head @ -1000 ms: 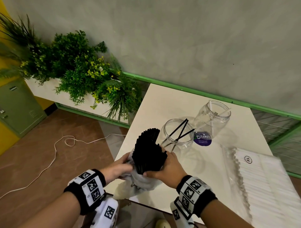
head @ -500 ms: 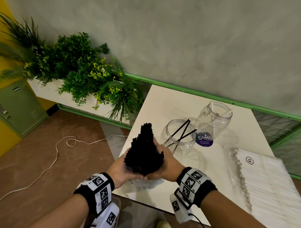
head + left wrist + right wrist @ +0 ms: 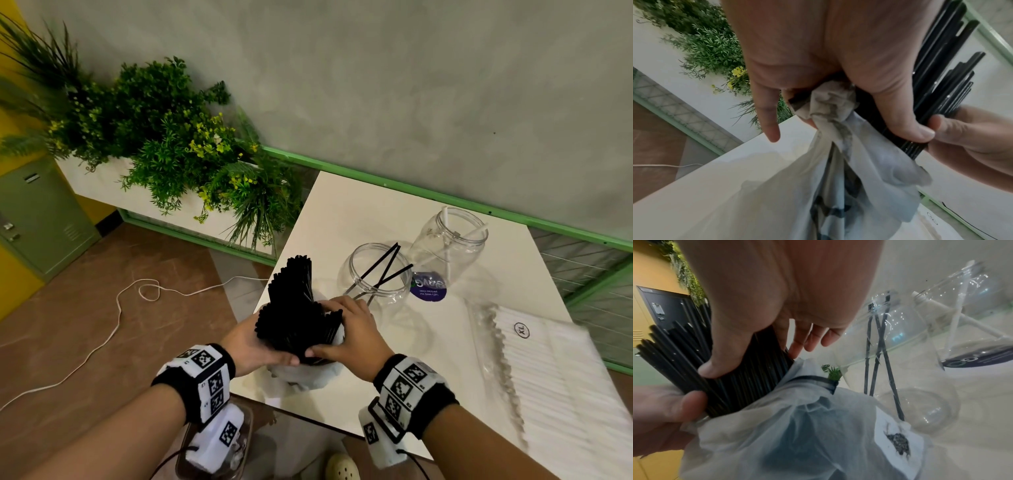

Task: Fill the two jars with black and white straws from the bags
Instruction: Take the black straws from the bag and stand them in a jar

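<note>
Straws [image 3: 296, 315], black ones in a thick fanned bundle, are standing half out of a thin translucent bag [image 3: 308, 375] at the near edge of the tabletop [image 3: 342, 212]. Both hands are working on them. The left hand [image 3: 255, 346] is wrapped around the bundle low down, thumb pressing across the straws and the bunched bag mouth caught in its grip, which is likely keeping the bag from riding up as straws are being drawn out. The right hand [image 3: 352, 337] is gripping the opposite side, thumb across the front and fingers curling behind, so the bundle is being squeezed between 2 palms instead of splaying.

Just beyond the right hand, the near jar [image 3: 371, 274] is standing upright and open with 3 black straws leaning in it, so it looks to be the black straws' destination. The far jar [image 3: 448, 243], beside it, is holding a few white straws. A flat packet of white straws [image 3: 555, 363] is lying to the right, untouched, near the far jar it is meant to fill.
</note>
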`<state>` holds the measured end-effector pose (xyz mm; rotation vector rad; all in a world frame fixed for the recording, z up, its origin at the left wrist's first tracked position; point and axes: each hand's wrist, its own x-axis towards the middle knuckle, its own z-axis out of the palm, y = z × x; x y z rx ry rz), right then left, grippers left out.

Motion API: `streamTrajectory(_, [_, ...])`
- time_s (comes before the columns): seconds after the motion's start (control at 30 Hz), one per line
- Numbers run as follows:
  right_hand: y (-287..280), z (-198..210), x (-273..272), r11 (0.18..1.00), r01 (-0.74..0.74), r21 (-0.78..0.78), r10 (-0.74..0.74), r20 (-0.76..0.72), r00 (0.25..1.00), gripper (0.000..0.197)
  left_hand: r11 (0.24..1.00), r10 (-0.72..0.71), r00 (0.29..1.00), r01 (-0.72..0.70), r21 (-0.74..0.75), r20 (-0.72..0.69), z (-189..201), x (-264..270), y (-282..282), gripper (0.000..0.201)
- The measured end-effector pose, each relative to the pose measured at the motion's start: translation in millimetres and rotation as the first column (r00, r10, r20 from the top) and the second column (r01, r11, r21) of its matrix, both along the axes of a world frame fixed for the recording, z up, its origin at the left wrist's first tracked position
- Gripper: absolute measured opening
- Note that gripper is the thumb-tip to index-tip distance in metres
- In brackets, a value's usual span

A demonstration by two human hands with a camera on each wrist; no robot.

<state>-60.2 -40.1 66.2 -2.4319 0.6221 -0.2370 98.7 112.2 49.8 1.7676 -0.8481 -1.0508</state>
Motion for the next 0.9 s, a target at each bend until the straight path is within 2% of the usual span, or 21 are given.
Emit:
streamTrajectory(0.17, [7, 11, 2, 0.984, -0.024, 0.178, 0.012, 0.069, 0.998, 0.06, 0.999, -0.043, 0.999, 0.043, -0.009, 0.028, 4, -4, -3, 0.089])
streamTrajectory(0.33, [9, 17, 2, 0.947, -0.02, 0.32, -0.029, 0.148, 0.989, 0.045, 0.997, -0.047, 0.99, 0.039, 0.064, 0.135, 3, -3, -2, 0.088])
streamTrajectory(0.43, [8, 15, 1, 0.944, -0.008, 0.329, -0.05, 0.167, 0.985, 0.043, 0.996, -0.039, 0.987, 0.026, 0.08, 0.157, 8, -5, -2, 0.066])
streamTrajectory(0.5, [7, 15, -1, 0.928, -0.001, 0.373, -0.07, 0.176, 0.982, 0.042, 0.996, -0.05, 0.983, 0.036, 0.076, 0.177, 8, -6, -3, 0.059])
streamTrajectory(0.63, [7, 17, -2, 0.886, -0.002, 0.464, -0.113, 0.22, 0.969, 0.043, 0.995, -0.044, 0.987, 0.03, 0.093, 0.156, 7, -7, -2, 0.058])
streamTrajectory(0.73, [4, 19, -2, 0.846, -0.017, 0.532, -0.141, 0.254, 0.957, 0.041, 0.996, -0.039, 0.989, 0.027, 0.089, 0.145, 6, -6, -2, 0.066])
streamTrajectory(0.9, [0, 25, -1, 0.813, -0.043, 0.58, -0.151, 0.282, 0.948, 0.037, 0.992, -0.028, 0.987, 0.008, 0.129, 0.159, 5, -3, -4, 0.067])
